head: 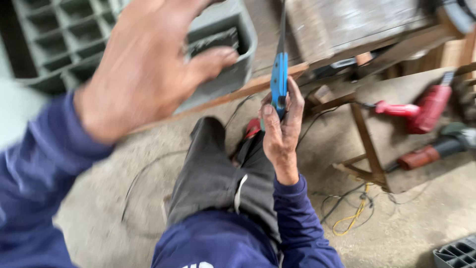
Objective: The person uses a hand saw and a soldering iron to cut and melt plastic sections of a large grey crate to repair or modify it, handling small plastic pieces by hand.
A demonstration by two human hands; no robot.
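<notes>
The right hand (281,130) grips a blue-handled, thin-bladed tool (279,82) upright, blade up. The left hand (148,64), blurred, spreads open by a grey moulded block (223,49). Dusty concrete floor (421,213) below.

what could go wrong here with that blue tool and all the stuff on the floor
The right hand grips the blue-handled tool close to the moving, blurred left hand, so they might collide. Loose cables lie on the floor near the legs, a possible snag or trip.

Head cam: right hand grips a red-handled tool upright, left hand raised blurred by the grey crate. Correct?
Not quite. In the head view the handle in the right hand is blue, not red; the red power tools lie off to the side. The left hand is raised, blurred, by the grey crate.
</notes>
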